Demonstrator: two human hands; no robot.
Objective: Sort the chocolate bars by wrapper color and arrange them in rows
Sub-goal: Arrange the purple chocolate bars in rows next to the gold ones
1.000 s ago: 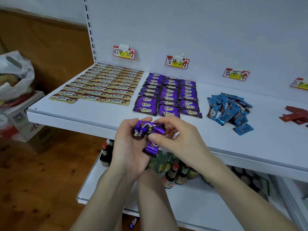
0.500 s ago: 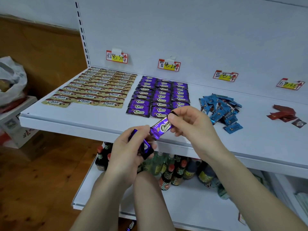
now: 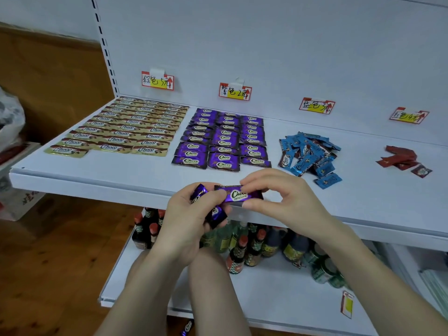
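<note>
Above the front edge of the white shelf (image 3: 97,173), my right hand (image 3: 281,202) pinches a purple Choco bar (image 3: 236,194) flat, label up. My left hand (image 3: 186,219) grips a small bunch of purple bars (image 3: 214,213), and its fingertips touch the left end of the pinched bar. On the shelf lie rows of gold-brown bars (image 3: 126,132) at the left and rows of purple bars (image 3: 225,139) in the middle. A loose heap of blue bars (image 3: 308,154) lies to the right, and a few red bars (image 3: 401,158) at the far right.
Price tags (image 3: 235,91) hang on the back panel above each colour group. Bottles (image 3: 242,248) stand on the lower shelf under my hands. One purple bar (image 3: 187,327) lies on the wooden floor. A white bag and boxes (image 3: 9,146) sit at the left.
My right hand has pulled one purple bar out of the bunch in my left hand and turned it level, label up. The view has shifted closer to the shelf.
</note>
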